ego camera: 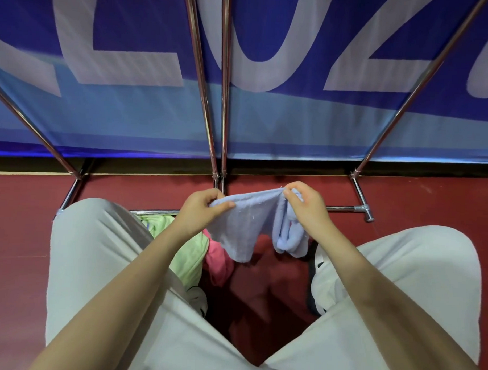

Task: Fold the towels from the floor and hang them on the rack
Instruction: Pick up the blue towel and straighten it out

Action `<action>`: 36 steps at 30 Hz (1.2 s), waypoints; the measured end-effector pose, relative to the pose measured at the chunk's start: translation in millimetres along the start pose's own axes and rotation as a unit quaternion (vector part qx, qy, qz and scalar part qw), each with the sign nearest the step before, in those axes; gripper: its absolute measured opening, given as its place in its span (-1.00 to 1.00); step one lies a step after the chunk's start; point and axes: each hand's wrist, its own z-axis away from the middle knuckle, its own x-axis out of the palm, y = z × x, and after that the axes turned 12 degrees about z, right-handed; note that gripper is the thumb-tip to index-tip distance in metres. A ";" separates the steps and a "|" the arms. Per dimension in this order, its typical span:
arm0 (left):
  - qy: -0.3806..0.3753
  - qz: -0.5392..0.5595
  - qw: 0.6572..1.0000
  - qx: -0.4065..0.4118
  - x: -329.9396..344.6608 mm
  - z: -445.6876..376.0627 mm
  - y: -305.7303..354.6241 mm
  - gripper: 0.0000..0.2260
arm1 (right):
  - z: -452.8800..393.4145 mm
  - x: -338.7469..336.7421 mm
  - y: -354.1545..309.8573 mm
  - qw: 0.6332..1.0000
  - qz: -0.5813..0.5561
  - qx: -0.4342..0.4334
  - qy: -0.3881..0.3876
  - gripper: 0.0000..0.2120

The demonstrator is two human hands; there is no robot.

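Squatted before the rack [223, 81], knees spread over the red floor [275, 282]. Held a pale blue towel [244, 223] up in front of the rack's lower crossbar, clear of the floor. Left hand [200, 208] pinched one top corner between thumb and curled fingers; right hand [305, 205] pinched the other end, grip closed on bunched cloth hanging in a twisted clump below it. Left half draped flat, right half still crumpled. Judged as the start of the folding step: towel lifted but not yet spread. Next called for shaking or sliding the right grip out to the true corner, then bringing edges together before draping over a rack bar. Left on the floor below the towel: a green towel [185, 249] and a pink towel [220, 261], heaped touching each other.
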 end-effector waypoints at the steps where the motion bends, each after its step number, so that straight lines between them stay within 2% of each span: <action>1: 0.010 0.031 0.999 -0.012 -2.1 -0.9 -2.1 -0.77 | -1.1 -2.7 2.7 1.000 -0.006 0.010 0.011 -0.88; 4: 0.045 0.163 0.984 -0.055 -2.7 -0.3 -0.4 -0.79 | -0.2 -6.7 8.9 0.999 -0.013 0.029 0.024 -0.88; 8: 0.079 0.252 0.960 -0.091 -0.7 -1.0 1.1 -0.85 | 6.0 -4.0 11.5 0.999 -0.029 0.040 0.016 -0.87; 14: 0.032 0.292 0.942 -0.159 9.1 -7.2 1.8 -0.87 | 4.7 -0.3 12.7 0.997 -0.047 0.063 0.002 -0.82; 18: 0.025 0.352 0.915 -0.196 21.8 -8.0 3.2 -0.89 | 4.2 -1.2 14.4 0.996 -0.056 0.056 0.034 -0.74; 23: 0.045 0.378 0.902 -0.203 38.8 -4.8 9.9 -0.87 | 3.8 -8.0 12.6 0.996 -0.047 0.052 0.060 -0.73; 27: 0.100 0.377 0.905 -0.169 48.3 -6.9 15.7 -0.88 | 5.8 -4.7 -1.7 0.988 -0.114 0.072 0.077 -0.78; 32: 0.121 0.377 0.910 -0.123 63.8 -5.5 31.2 -0.82 | 8.6 2.1 -27.5 0.971 -0.219 0.087 0.034 -0.83; 36: 0.096 0.414 0.898 -0.116 76.7 -4.6 47.0 -0.83 | 9.9 5.6 -47.3 0.950 -0.299 0.085 -0.012 -0.83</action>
